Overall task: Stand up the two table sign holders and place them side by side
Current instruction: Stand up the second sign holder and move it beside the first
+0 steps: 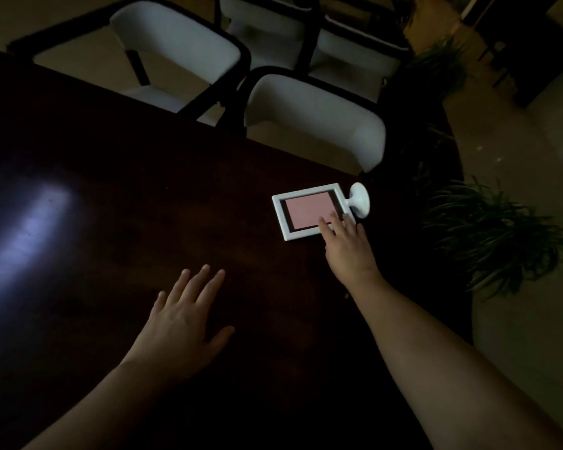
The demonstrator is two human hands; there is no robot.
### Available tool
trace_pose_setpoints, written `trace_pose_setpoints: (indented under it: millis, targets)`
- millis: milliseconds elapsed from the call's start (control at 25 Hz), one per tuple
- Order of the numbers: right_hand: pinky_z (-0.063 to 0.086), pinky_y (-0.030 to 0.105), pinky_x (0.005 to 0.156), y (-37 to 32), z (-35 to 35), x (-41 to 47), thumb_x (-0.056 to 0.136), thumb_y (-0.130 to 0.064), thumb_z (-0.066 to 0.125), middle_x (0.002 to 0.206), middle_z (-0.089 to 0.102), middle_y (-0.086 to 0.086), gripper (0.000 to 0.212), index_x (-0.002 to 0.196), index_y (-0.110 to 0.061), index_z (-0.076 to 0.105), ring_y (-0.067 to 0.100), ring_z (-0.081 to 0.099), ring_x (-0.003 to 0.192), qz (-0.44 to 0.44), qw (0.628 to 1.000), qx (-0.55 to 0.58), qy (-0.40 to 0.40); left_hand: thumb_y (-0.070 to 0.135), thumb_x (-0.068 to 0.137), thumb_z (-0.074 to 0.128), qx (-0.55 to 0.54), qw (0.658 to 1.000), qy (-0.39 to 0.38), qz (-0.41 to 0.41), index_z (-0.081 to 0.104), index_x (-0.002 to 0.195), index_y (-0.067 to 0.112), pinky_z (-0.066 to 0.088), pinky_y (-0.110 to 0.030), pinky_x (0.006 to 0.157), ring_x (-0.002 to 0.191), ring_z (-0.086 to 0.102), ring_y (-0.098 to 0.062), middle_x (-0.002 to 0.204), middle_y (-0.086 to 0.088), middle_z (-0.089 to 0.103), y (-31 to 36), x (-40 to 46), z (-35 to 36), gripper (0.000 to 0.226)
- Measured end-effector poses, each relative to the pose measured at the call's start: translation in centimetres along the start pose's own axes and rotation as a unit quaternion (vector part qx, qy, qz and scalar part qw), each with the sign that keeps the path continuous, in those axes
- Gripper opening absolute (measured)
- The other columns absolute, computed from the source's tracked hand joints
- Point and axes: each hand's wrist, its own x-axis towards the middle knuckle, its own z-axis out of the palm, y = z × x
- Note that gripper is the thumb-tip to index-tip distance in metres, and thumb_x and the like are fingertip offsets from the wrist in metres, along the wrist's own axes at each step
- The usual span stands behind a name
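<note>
Scene: dim room, seen from above; a dark wooden counter (176, 222) fills most of the view.
Sign holder (306, 211): one in view, lying flat near the counter's far right edge; white frame, pink insert with a dark border.
Base (359, 200): round, white, on a short stem off the frame's right side, tipped on its rim at the counter's edge.
Second holder: cannot tell where it is.
Right hand (348, 251): stretched out over the near right corner of the frame; fingertips (323, 222) rest on the pink insert and the frame's right rail.
Right grip: fingers loosely spread, laid on the holder from above, not closed around it.
Left hand (182, 323): palm down over the middle of the counter, well apart from the holder; whether it touches the wood cannot be told.
Left grip: wide, fingers spread, holding nothing.
Forearms: both bare, entering from the near edge.
Glare (23, 228): pale bluish patch of light on the counter's left side.
Chairs (315, 121): pale seats in dark frames, along the far edge; the closest stands just behind the holder.
Plants (487, 235): leafy green, on the floor past the right edge.
</note>
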Motion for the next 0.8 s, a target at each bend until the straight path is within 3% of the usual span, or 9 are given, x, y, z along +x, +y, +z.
trace_pose_setpoints:
  millis: [360, 480, 680, 800]
  targets:
    - [0.030, 0.054, 0.114, -0.3, 1.6, 2.7, 0.099, -0.009, 0.048, 0.155, 0.036, 0.015, 0.055, 0.152, -0.012, 0.031, 0.035, 0.031, 0.143, -0.040, 0.999, 0.007, 0.026, 0.077, 0.079, 0.037, -0.029, 0.999, 0.015, -0.015, -0.014, 0.150, 0.043, 0.008, -0.052, 0.119, 0.147, -0.017, -0.016, 0.161, 0.011, -0.013, -0.7, -1.0, 1.3, 0.095]
    - [0.027, 0.057, 0.115, -0.3, 1.7, 2.1, 0.098, -0.006, 0.049, 0.155, 0.038, 0.016, 0.056, 0.151, -0.010, 0.033, 0.036, 0.032, 0.143, -0.043, 0.998, 0.018, 0.033, 0.073, 0.082, 0.043, -0.024, 0.999, 0.025, -0.006, -0.012, 0.151, 0.042, 0.008, -0.053, 0.118, 0.147, -0.016, -0.017, 0.162, 0.009, -0.011, -0.4, -0.6, 0.8, 0.094]
    - [0.018, 0.062, 0.117, -0.9, 1.1, -0.8, 0.096, 0.002, 0.050, 0.149, 0.047, 0.018, 0.053, 0.148, -0.006, 0.042, 0.038, 0.037, 0.141, -0.045, 0.990, 0.110, 0.073, 0.069, 0.085, 0.047, -0.012, 1.000, 0.020, 0.004, -0.014, 0.151, 0.041, 0.009, -0.054, 0.119, 0.147, -0.016, -0.019, 0.163, 0.008, -0.012, 0.7, -0.5, -0.1, 0.094]
    - [0.025, 0.064, 0.114, -1.7, 0.0, -3.0, 0.093, 0.006, 0.057, 0.137, 0.059, 0.019, 0.045, 0.137, -0.002, 0.056, 0.037, 0.047, 0.135, -0.048, 0.975, 0.182, 0.116, 0.067, 0.086, 0.048, -0.005, 1.000, -0.003, 0.015, -0.015, 0.150, 0.041, 0.008, -0.054, 0.119, 0.146, -0.017, -0.020, 0.162, 0.007, -0.014, 1.7, -0.5, -0.4, 0.094]
